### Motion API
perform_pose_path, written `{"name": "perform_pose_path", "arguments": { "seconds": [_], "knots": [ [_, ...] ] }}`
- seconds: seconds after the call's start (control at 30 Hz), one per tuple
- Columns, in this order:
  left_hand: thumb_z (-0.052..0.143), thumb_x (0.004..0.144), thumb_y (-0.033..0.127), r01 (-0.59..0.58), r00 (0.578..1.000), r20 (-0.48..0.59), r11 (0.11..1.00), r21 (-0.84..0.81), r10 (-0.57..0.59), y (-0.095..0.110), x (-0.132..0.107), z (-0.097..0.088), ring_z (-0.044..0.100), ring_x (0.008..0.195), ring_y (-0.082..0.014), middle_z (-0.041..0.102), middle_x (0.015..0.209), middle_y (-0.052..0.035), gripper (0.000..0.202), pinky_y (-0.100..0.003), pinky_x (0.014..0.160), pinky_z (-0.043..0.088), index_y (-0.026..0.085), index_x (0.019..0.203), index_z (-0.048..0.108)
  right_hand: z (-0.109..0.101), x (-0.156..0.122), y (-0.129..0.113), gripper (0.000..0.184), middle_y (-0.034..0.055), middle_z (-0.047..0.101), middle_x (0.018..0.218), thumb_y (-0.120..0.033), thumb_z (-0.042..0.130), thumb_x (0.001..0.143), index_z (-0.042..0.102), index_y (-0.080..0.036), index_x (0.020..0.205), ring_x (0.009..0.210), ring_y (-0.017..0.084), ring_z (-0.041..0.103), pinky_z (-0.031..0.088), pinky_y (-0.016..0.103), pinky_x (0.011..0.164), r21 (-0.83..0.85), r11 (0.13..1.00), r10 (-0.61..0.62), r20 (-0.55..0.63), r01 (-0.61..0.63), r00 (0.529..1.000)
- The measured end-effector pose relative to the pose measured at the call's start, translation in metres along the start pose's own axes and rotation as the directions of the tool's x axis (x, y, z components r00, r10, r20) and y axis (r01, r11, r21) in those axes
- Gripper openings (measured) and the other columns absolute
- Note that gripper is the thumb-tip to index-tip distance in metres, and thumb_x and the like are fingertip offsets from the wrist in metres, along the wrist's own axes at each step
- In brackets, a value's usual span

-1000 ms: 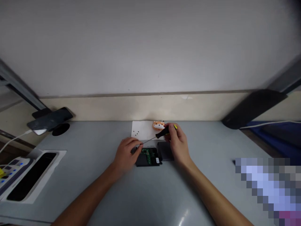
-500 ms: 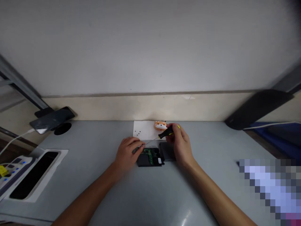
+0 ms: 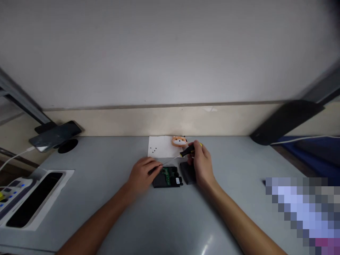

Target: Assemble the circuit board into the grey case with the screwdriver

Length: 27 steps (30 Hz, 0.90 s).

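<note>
My right hand (image 3: 203,164) is closed around the black and yellow handle of a screwdriver (image 3: 187,151), whose thin shaft slants down to the left. The tip ends at the fingertips of my left hand (image 3: 143,173). Those fingers pinch a small dark flat piece (image 3: 153,170), whose kind I cannot make out. Below them lies an opened black device casing (image 3: 162,181) with a green circuit board (image 3: 167,176) and a white label. A dark flat cover (image 3: 188,173) rests beside it, partly behind my right hand.
Several tiny dark screws (image 3: 152,150) lie on white paper (image 3: 163,141) at the back, with an orange animal-faced case (image 3: 179,141). A phone (image 3: 37,198) and a power strip (image 3: 13,193) are at the left. Another phone (image 3: 55,135) leans behind. A black cylinder (image 3: 281,122) stands back right.
The whole view has shifted slightly. My right hand is a little farther from the cover, which now sits at a slight angle to the casing. Both hands keep their grips.
</note>
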State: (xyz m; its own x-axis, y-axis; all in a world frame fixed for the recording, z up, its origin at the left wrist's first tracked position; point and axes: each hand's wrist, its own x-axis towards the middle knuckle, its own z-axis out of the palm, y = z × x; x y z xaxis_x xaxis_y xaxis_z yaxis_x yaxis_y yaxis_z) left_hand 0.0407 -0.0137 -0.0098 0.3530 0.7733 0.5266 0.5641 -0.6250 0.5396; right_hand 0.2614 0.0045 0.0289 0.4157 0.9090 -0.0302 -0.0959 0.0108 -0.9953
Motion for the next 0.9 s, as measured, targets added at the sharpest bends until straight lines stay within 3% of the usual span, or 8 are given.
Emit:
{"name": "perform_pose_path", "arguments": {
  "seconds": [0.2, 0.4, 0.6, 0.7, 0.9],
  "knots": [
    [0.059, 0.102, 0.032, -0.022, 0.999, -0.038, 1.000, 0.013, 0.022, 0.002, 0.000, -0.001, 0.068, 0.086, -0.0171, 0.074, 0.094, -0.0024, 0.018, -0.035, 0.083, 0.055, 0.025, 0.099, 0.075, 0.001, -0.004, -0.002, 0.042, -0.0007, 0.057, 0.070, -0.062, 0.052, 0.094, 0.064, -0.022, 0.088, 0.058, 0.015, 0.050, 0.042, 0.026, 0.051, -0.073, 0.992, -0.103, 0.001, 0.103, 0.995],
    [0.059, 0.101, 0.032, -0.022, 0.999, -0.033, 0.999, -0.023, 0.021, 0.004, 0.001, -0.003, 0.067, 0.086, -0.0175, 0.073, 0.092, -0.0035, 0.018, -0.036, 0.085, 0.056, 0.024, 0.097, 0.075, 0.001, -0.007, -0.009, 0.040, -0.0006, 0.057, 0.074, -0.059, 0.050, 0.096, 0.063, -0.022, 0.090, 0.059, 0.014, 0.049, 0.041, 0.025, 0.053, -0.086, 0.986, -0.142, 0.052, 0.146, 0.989],
    [0.058, 0.100, 0.032, 0.107, 0.993, 0.051, 0.993, -0.052, -0.104, 0.001, 0.004, -0.010, 0.064, 0.109, -0.0206, 0.069, 0.116, -0.0057, 0.026, -0.039, 0.098, 0.053, 0.027, 0.124, 0.067, 0.002, -0.014, -0.012, 0.036, 0.0010, 0.060, 0.081, -0.057, 0.050, 0.098, 0.061, -0.023, 0.096, 0.069, 0.016, 0.054, 0.044, 0.029, 0.063, -0.142, 0.931, -0.319, 0.126, 0.335, 0.939],
    [0.044, 0.106, 0.028, 0.159, 0.986, 0.068, 0.983, -0.089, -0.154, -0.004, 0.006, -0.012, 0.066, 0.100, -0.0187, 0.069, 0.105, -0.0050, 0.026, -0.035, 0.090, 0.055, 0.024, 0.113, 0.069, 0.001, -0.018, -0.008, 0.033, 0.0012, 0.061, 0.080, -0.054, 0.049, 0.100, 0.062, -0.023, 0.099, 0.069, 0.017, 0.053, 0.043, 0.031, 0.064, -0.254, 0.866, -0.388, 0.204, 0.432, 0.899],
    [0.045, 0.104, 0.026, 0.143, 0.985, 0.104, 0.989, -0.029, -0.140, -0.004, 0.006, -0.009, 0.067, 0.093, -0.0187, 0.070, 0.097, -0.0035, 0.025, -0.033, 0.083, 0.054, 0.023, 0.099, 0.070, 0.001, -0.022, -0.003, 0.029, 0.0028, 0.064, 0.084, -0.048, 0.048, 0.102, 0.061, -0.023, 0.103, 0.071, 0.019, 0.055, 0.043, 0.032, 0.065, -0.298, 0.818, -0.402, 0.318, 0.493, 0.859]
  ]
}}
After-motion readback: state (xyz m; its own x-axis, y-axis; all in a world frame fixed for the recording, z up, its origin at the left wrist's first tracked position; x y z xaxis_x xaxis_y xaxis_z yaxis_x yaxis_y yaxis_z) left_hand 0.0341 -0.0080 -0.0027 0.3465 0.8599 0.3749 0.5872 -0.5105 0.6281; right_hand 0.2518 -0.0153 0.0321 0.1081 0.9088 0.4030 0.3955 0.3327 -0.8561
